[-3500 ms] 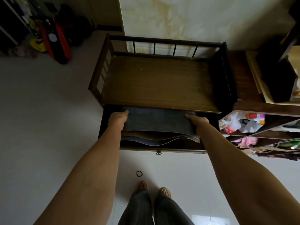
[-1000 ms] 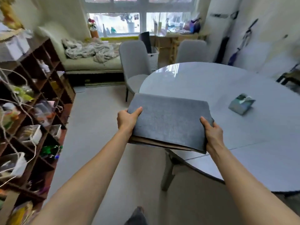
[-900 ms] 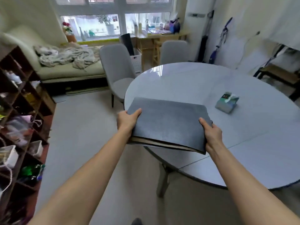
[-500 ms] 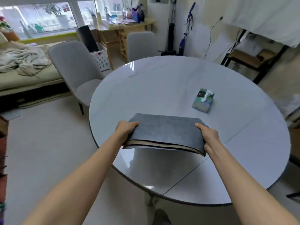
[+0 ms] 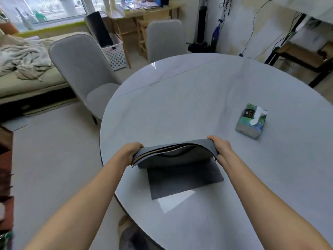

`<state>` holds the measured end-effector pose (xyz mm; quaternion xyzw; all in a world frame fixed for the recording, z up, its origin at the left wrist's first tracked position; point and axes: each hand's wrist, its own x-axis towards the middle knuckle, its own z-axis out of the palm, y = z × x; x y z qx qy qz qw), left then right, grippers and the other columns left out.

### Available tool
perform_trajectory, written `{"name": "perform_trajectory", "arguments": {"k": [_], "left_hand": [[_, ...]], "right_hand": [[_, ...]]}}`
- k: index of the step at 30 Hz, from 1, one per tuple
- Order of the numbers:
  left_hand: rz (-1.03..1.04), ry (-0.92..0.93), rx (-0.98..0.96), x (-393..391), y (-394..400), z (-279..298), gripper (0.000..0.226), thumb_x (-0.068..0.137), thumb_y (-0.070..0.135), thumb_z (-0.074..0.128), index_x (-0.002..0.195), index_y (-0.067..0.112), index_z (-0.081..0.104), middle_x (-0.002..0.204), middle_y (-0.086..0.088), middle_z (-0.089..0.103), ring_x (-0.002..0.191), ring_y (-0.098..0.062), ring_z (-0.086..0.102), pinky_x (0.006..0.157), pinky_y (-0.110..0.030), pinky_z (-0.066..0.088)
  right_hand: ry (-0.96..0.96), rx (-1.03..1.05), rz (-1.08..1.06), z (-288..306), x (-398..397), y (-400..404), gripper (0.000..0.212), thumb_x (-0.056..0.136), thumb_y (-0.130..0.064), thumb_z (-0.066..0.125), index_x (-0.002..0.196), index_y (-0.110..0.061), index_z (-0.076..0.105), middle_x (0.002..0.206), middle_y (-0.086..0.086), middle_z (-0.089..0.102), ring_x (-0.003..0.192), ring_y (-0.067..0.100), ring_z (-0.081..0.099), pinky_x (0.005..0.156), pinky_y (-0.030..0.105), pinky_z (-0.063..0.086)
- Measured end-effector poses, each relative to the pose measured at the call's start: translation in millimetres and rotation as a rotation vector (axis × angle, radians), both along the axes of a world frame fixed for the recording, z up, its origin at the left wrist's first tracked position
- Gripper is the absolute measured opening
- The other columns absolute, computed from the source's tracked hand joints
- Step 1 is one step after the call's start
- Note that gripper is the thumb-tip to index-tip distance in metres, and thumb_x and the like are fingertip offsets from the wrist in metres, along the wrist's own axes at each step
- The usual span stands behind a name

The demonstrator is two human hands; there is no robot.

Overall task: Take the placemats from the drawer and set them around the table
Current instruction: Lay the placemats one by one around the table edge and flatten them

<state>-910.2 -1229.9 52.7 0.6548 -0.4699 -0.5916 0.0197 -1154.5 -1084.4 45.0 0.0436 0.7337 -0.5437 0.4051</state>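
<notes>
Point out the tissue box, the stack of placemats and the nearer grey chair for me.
tissue box (image 5: 251, 121): head view, on its top face.
stack of placemats (image 5: 173, 158): head view, on the bowed grey underside.
nearer grey chair (image 5: 75, 60): head view, on its backrest.

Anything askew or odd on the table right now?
The placemat stack is bowed upward between the left hand and right hand, its layers gaping. The bottom placemat droops onto the table, lying skewed to its near edge. The tissue pack looks fine.
</notes>
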Motion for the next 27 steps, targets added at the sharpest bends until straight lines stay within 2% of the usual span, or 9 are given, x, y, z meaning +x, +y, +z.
{"name": "perform_trajectory", "arguments": {"k": [4,7,10,12,15,17,19,22,27], "left_hand": [[-0.05,0.08,0.104,-1,-71,0,0.015,0.086,0.013,0.043,0.073,0.01,0.05,0.064,-0.006,0.052,0.053,-0.015,0.058,0.032,-0.009,0.031],[-0.479,-0.008,0.159,3,-118,10,0.023,0.062,0.028,0.058,0.077,0.013,0.05,0.074,-0.008,0.05,0.06,-0.016,0.058,0.05,-0.02,0.043],[-0.771,-0.101,0.127,-1,-157,11,0.046,0.085,0.059,0.044,0.108,0.02,0.054,0.101,0.001,0.052,0.09,-0.022,0.057,0.074,-0.022,0.048],[-0.766,0.04,-0.017,-13,-177,10,0.051,0.092,0.063,0.033,0.116,0.026,0.059,0.114,0.006,0.058,0.101,-0.017,0.056,0.087,-0.019,0.045],[-0.812,0.178,-0.212,-35,-200,5,0.046,0.089,0.059,0.052,0.113,0.023,0.067,0.109,0.008,0.064,0.102,-0.014,0.058,0.091,-0.027,0.043],[-0.989,0.045,-0.41,-47,-213,-7,0.033,0.086,0.046,0.062,0.1,0.018,0.07,0.097,0.0,0.071,0.096,-0.02,0.064,0.085,-0.032,0.05],[-1.007,-0.042,-0.518,-57,-222,-19,0.028,0.089,0.041,0.059,0.093,0.015,0.07,0.092,-0.006,0.071,0.091,-0.026,0.065,0.079,-0.035,0.051],[-0.945,-0.052,-0.507,-62,-226,-38,0.033,0.094,0.042,0.052,0.096,0.012,0.068,0.094,-0.007,0.07,0.089,-0.026,0.064,0.079,-0.038,0.053],[-0.793,0.032,-0.288,-54,-237,-65,0.031,0.094,0.035,0.056,0.101,0.007,0.067,0.1,-0.01,0.069,0.091,-0.024,0.065,0.081,-0.035,0.053]], "right_hand": [[-0.062,-0.118,-0.113,8,5,-70,0.007,0.086,-0.009,0.059,0.081,-0.005,0.059,0.071,0.01,0.056,0.061,0.019,0.054,0.052,0.031,0.052],[-0.081,-0.155,-0.246,9,6,-120,0.014,0.085,-0.005,0.057,0.072,-0.007,0.054,0.071,0.01,0.053,0.063,0.018,0.055,0.05,0.03,0.056],[-0.059,-0.095,-0.342,6,5,-159,0.004,0.082,-0.002,0.06,0.083,-0.002,0.056,0.084,0.015,0.056,0.067,0.022,0.056,0.056,0.037,0.06],[-0.026,-0.019,-0.363,4,8,-177,0.019,0.079,0.0,0.062,0.098,0.0,0.057,0.095,0.016,0.056,0.065,0.021,0.055,0.039,0.029,0.054],[0.064,0.085,-0.381,0,17,-197,0.03,0.078,-0.002,0.064,0.107,0.004,0.058,0.094,0.016,0.058,0.06,0.02,0.053,0.029,0.017,0.042],[0.057,0.072,-0.399,-5,23,-206,0.033,0.081,-0.011,0.062,0.111,0.002,0.058,0.091,0.016,0.06,0.064,0.021,0.055,0.044,0.021,0.051],[-0.002,-0.027,-0.369,-9,33,-213,0.03,0.091,-0.025,0.05,0.115,-0.007,0.056,0.104,0.015,0.062,0.081,0.022,0.059,0.074,0.033,0.054],[0.252,0.048,-0.104,-28,58,-218,0.045,0.098,-0.04,0.04,0.135,-0.014,0.041,0.143,0.008,0.045,0.123,0.019,0.045,0.108,0.036,0.032],[0.495,0.506,0.443,-70,110,-228,0.09,0.083,-0.061,0.053,0.152,-0.027,0.007,0.161,0.007,0.002,0.148,0.024,-0.003,0.116,0.054,-0.004]]}}
